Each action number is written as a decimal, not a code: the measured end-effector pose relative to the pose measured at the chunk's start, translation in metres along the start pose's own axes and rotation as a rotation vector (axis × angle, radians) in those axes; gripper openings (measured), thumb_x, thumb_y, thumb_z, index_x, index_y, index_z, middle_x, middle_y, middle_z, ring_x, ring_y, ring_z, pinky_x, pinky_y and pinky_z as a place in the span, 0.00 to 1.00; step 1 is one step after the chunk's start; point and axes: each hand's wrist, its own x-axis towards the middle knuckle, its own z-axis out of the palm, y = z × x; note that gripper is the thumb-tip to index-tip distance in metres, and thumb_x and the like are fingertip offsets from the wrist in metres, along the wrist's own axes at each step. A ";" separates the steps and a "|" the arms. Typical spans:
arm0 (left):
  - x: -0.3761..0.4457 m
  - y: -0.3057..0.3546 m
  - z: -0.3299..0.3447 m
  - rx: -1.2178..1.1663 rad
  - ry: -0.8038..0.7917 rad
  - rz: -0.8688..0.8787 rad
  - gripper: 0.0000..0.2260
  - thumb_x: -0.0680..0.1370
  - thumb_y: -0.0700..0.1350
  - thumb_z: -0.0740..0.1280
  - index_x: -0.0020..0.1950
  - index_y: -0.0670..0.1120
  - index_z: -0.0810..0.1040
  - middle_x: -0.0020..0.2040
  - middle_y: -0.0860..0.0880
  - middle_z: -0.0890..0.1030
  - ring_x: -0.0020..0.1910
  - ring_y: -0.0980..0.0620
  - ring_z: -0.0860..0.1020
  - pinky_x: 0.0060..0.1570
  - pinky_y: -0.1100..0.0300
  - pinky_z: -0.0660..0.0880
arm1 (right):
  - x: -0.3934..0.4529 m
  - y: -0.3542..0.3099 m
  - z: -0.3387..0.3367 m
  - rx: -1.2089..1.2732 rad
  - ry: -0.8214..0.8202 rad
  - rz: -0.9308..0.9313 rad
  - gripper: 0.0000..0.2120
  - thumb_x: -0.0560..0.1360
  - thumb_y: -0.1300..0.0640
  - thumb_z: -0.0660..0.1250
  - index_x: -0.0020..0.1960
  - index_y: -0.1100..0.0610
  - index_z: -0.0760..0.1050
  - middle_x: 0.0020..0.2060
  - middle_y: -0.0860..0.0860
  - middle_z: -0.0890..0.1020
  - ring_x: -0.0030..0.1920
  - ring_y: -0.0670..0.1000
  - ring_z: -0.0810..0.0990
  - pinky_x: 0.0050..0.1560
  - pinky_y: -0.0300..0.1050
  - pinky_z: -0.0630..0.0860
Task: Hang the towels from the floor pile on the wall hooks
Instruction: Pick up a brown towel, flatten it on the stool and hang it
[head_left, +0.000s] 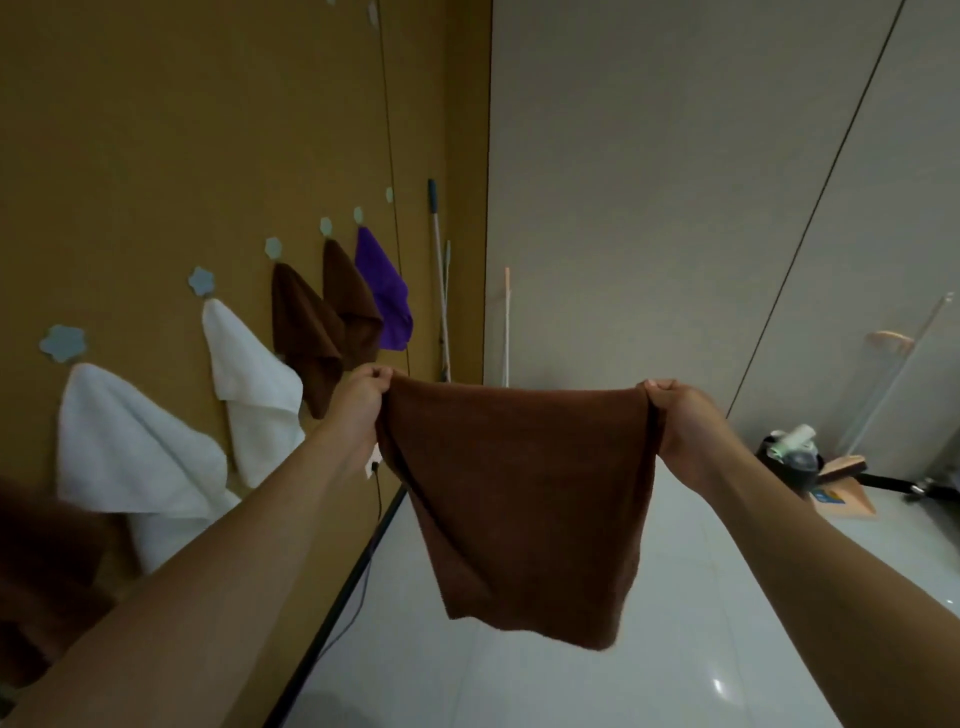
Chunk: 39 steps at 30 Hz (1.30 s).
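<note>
A brown towel (524, 493) hangs spread out in front of me, held up by its two top corners. My left hand (361, 402) pinches the left corner and my right hand (680, 421) pinches the right one. On the ochre wall to the left, flower-shaped hooks carry two white towels (124, 457) (254, 384), two brown towels (304, 332) (350, 301) and a purple towel (384, 291). One more flower hook (389, 195) beyond the purple towel is bare. The floor pile is out of view.
Mop handles (439, 270) lean in the corner where the ochre wall meets a grey wall. At the right, a dark pan with bottles (795, 457) and a wooden brush (844, 467) sit on the glossy white floor. A black cable (353, 582) runs along the skirting.
</note>
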 end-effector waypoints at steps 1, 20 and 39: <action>0.017 0.003 0.007 -0.008 0.011 0.000 0.09 0.84 0.42 0.58 0.51 0.45 0.78 0.50 0.43 0.79 0.49 0.46 0.78 0.51 0.52 0.75 | 0.020 -0.003 0.003 -0.002 -0.011 0.003 0.09 0.83 0.61 0.59 0.46 0.59 0.74 0.36 0.53 0.79 0.38 0.52 0.78 0.40 0.46 0.73; 0.267 0.020 0.080 -0.088 0.090 -0.049 0.05 0.83 0.41 0.63 0.52 0.45 0.79 0.54 0.44 0.82 0.50 0.47 0.81 0.43 0.52 0.77 | 0.307 -0.013 0.042 -0.065 0.041 0.093 0.08 0.80 0.57 0.62 0.51 0.60 0.78 0.47 0.59 0.84 0.46 0.60 0.82 0.48 0.54 0.79; 0.575 0.050 0.149 0.014 -0.072 -0.058 0.14 0.85 0.41 0.56 0.44 0.42 0.77 0.40 0.48 0.75 0.38 0.52 0.74 0.39 0.59 0.72 | 0.607 -0.046 0.150 -0.222 -0.186 0.008 0.11 0.82 0.63 0.58 0.45 0.59 0.76 0.35 0.53 0.76 0.35 0.50 0.75 0.38 0.43 0.70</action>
